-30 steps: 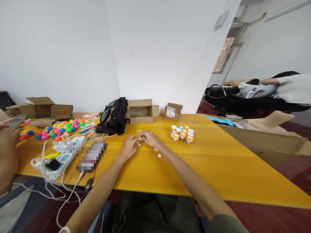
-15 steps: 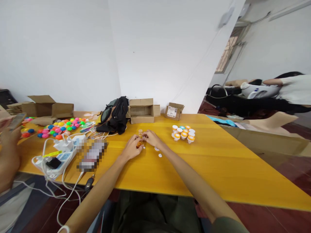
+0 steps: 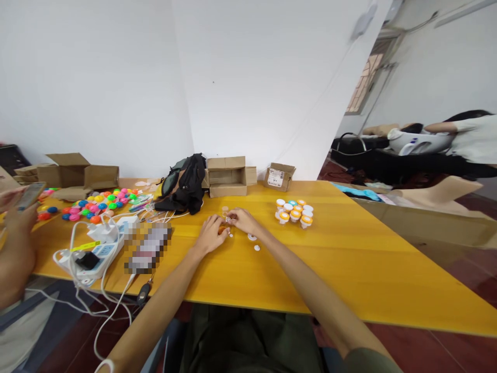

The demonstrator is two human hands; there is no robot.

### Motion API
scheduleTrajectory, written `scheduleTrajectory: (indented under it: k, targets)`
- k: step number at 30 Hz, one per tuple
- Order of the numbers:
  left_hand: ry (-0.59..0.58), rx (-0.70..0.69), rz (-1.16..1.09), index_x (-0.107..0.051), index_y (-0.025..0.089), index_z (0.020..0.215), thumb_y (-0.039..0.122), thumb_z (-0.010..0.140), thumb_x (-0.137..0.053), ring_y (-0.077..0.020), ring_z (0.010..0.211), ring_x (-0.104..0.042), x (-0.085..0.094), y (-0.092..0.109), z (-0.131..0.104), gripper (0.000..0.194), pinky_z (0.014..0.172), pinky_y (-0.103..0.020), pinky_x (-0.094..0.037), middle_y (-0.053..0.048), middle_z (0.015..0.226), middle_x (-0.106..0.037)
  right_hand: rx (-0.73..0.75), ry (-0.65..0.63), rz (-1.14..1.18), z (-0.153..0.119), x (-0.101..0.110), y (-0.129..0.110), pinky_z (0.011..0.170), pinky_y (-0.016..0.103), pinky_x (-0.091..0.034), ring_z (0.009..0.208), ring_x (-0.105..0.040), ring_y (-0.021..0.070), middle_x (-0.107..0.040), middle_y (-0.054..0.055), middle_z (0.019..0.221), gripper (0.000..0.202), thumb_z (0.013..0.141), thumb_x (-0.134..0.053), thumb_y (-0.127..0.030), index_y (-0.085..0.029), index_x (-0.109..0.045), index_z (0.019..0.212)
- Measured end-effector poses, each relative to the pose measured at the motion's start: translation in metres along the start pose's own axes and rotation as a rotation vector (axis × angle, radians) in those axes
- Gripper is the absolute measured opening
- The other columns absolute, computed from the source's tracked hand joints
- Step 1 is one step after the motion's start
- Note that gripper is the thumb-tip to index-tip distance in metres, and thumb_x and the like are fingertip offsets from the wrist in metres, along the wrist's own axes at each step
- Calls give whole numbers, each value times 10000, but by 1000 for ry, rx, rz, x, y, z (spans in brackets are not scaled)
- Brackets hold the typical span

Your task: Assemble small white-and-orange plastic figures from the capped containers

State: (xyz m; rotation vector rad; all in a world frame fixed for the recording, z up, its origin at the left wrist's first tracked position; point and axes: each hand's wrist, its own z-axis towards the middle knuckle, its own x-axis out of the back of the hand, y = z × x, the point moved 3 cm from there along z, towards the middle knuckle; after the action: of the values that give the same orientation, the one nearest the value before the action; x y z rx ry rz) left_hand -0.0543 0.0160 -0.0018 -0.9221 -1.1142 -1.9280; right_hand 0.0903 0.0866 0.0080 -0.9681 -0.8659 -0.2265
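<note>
My left hand [image 3: 212, 235] rests low over the table, its fingers curled around a small orange round part [image 3: 222, 229] that they partly cover. Close by, my right hand [image 3: 243, 221] pinches a small white piece [image 3: 228, 219] between thumb and fingers, just above the orange part. A small clear cup-like piece [image 3: 225, 210] stands behind the fingertips. On the wood lie a tiny white disc [image 3: 231, 235], a larger white ring-like piece [image 3: 252, 237] under my right wrist, and another white disc [image 3: 257, 248].
Several small clear containers with orange, white or teal tops [image 3: 294, 212] cluster to the right. Boxes [image 3: 227, 177] and a black bag [image 3: 186, 184] line the wall. Leftward are a phone [image 3: 149, 248], a power strip [image 3: 103, 251], colourful balls [image 3: 93, 207] and another person's hand [image 3: 17, 228].
My right fingers have shifted slightly, and the white piece between them shows more clearly. My left hand stays around the orange part. The view has moved a little.
</note>
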Motion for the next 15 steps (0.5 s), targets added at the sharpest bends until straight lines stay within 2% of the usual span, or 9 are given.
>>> scheduleTrajectory:
  k: [3, 7, 10, 15]
  targets:
    - [3, -15, 3, -645, 260, 1118, 321, 920, -555, -256, 1061, -546, 0, 0, 0, 226, 984, -422, -449, -49, 1018, -587, -14, -4, 20, -3, 4, 5, 856, 295, -538, 952, -694, 189, -757, 47, 1050, 280, 761, -699, -82, -203, -745, 1009]
    - [6, -12, 14, -613, 292, 1247, 368, 923, -561, -260, 1075, -523, -1, 0, 1, 337, 970, -426, -449, -56, 1064, -567, -37, -4, -25, -6, 8, 9, 826, 281, -532, 900, -695, 178, -761, 43, 978, 281, 742, -659, -14, -191, -744, 944]
    - [1, -13, 24, -639, 311, 1205, 382, 929, -557, -254, 1074, -514, -1, 0, 1, 296, 967, -423, -446, -50, 1068, -558, -77, 22, -81, -6, 8, 8, 804, 263, -519, 870, -695, 174, -761, 45, 938, 246, 770, -626, -12, -193, -745, 888]
    - [11, 4, 44, -654, 279, 1127, 385, 935, -553, -254, 1075, -509, -1, -2, 1, 242, 970, -428, -445, -55, 1072, -559, -125, 50, -148, -1, 5, 1, 813, 250, -497, 910, -697, 180, -763, 58, 941, 207, 818, -620, -50, -209, -747, 861]
